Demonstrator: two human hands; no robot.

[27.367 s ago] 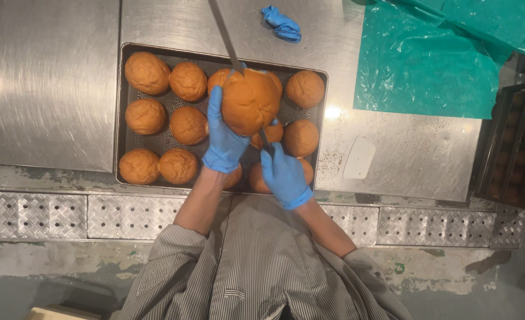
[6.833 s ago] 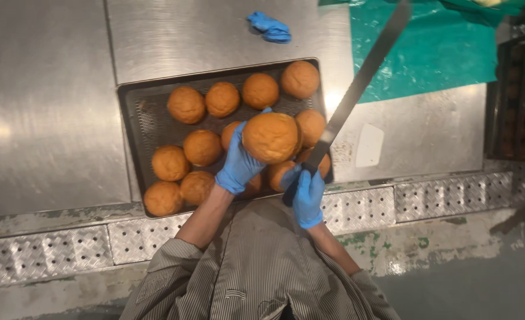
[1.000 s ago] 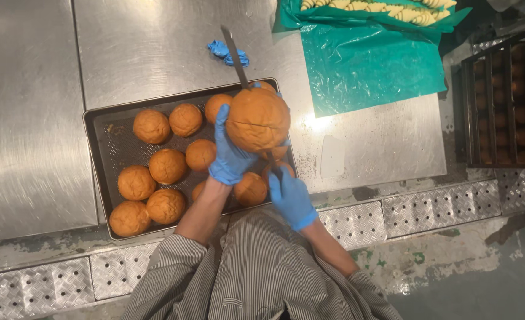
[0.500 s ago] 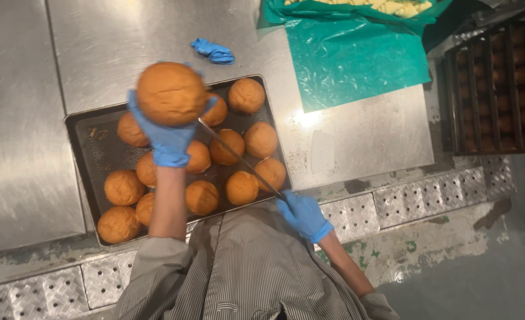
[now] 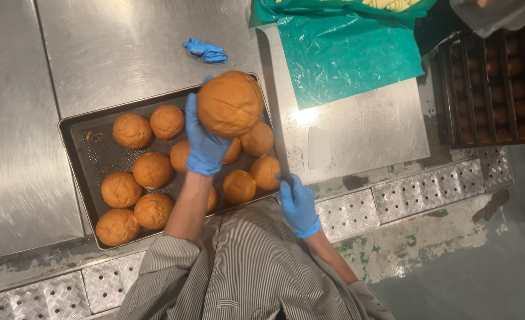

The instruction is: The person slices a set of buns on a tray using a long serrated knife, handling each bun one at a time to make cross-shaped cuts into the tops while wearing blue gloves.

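I am standing over a dark baking tray (image 5: 75,127) on the steel table (image 5: 13,118), with round golden buns (image 5: 132,130) sitting in loose rows on it. My left hand (image 5: 205,145), in a blue glove, is gripping a large bun (image 5: 231,103) from below and lifting it clear above the tray's right part; a thin cut line is running across its crust. If my fingers are squeezing too hard, the soft crumb could be crushing, or the halves could be sliding apart and dropping onto the buns beneath. My right hand (image 5: 298,201), also gloved, is clenching the handle of a long knife (image 5: 272,109) whose blade is pointing away, just beside the tray's right edge. Swinging it while looking at the bun, I could be nicking my left wrist or knocking the tray.
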